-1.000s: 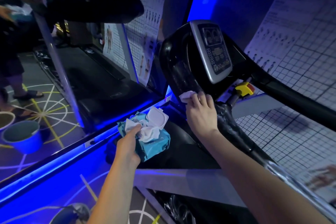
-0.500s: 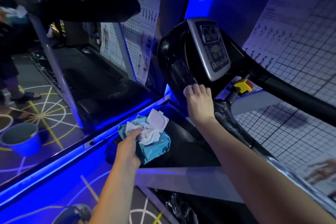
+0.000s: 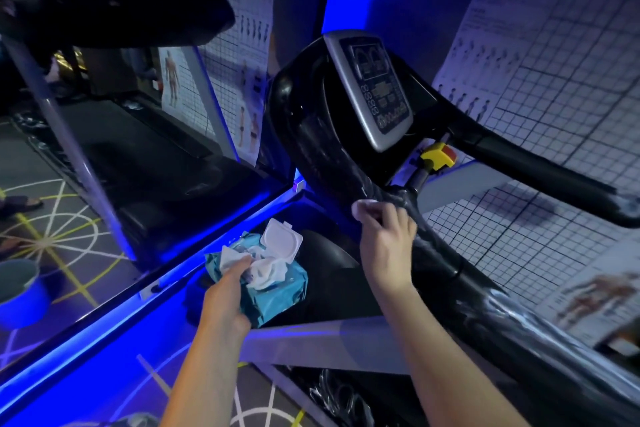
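My left hand (image 3: 228,291) grips a teal pack of wet wipes (image 3: 277,284), low at centre. Its white flip lid (image 3: 281,240) stands open and white wipes bulge from the opening. My right hand (image 3: 384,239) holds a small white wipe (image 3: 360,210) under curled fingers and presses it on the black left handrail (image 3: 433,253) of a treadmill, just below the console. The grey control panel (image 3: 375,94) faces me above, with a yellow and red safety key (image 3: 438,154) under it.
The right handrail (image 3: 540,166) runs off to the right. A second treadmill (image 3: 138,156) stands to the left behind a grey post. Grid posters cover the walls. A blue bucket (image 3: 20,291) sits on the patterned floor at far left, near someone's sandalled foot.
My right hand has slid with the wipe from the underside of the console down onto the left handrail. The left hand still holds the pack in the same place.
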### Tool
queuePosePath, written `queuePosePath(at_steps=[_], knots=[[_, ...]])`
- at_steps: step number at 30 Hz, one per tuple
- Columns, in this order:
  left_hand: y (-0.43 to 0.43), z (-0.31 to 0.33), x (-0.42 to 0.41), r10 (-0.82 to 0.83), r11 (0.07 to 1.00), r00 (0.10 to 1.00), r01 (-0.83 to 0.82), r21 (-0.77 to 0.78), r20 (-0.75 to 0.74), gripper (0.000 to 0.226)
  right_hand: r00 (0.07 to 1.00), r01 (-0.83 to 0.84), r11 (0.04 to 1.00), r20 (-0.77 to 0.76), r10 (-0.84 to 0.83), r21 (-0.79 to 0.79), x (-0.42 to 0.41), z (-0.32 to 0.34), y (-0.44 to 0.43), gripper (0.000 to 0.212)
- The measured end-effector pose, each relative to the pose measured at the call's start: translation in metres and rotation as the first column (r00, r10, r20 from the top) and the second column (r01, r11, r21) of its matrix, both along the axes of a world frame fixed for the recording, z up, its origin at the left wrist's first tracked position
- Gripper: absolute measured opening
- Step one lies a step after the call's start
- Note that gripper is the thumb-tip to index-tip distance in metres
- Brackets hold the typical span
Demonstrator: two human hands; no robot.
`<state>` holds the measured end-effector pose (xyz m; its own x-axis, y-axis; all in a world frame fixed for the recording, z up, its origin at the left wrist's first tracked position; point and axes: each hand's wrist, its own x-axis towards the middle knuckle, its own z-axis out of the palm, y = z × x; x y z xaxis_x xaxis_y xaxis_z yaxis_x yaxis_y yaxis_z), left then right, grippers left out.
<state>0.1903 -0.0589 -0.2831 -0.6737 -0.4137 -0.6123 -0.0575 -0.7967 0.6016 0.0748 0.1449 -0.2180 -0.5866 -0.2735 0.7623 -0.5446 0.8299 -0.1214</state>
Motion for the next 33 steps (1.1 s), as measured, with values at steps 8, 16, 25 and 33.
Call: queuePosePath(at_steps=[8,16,25,33], knots=[[0.015,-0.012,-0.018,-0.033,0.999,0.999,0.033,0.017,-0.002,0.016,0.993,0.113,0.838,0.082,-0.082,-0.534,0.044,-0.016,0.022,0.025],[0.022,-0.007,-0.024,-0.047,0.999,0.999,0.047,-0.001,-0.003,0.013,0.948,0.256,0.612,0.320,-0.005,-0.749,0.077,-0.008,0.014,0.022],[0.013,-0.006,-0.019,-0.059,0.997,0.998,0.057,-0.045,-0.033,0.010,0.938,0.236,0.681,0.345,0.026,-0.693,0.050,0.011,-0.018,0.021],[0.012,-0.003,-0.019,-0.040,0.998,0.998,0.039,-0.039,-0.047,0.014,0.906,0.373,0.655,0.410,-0.105,-0.657,0.045,0.004,0.009,0.020]])
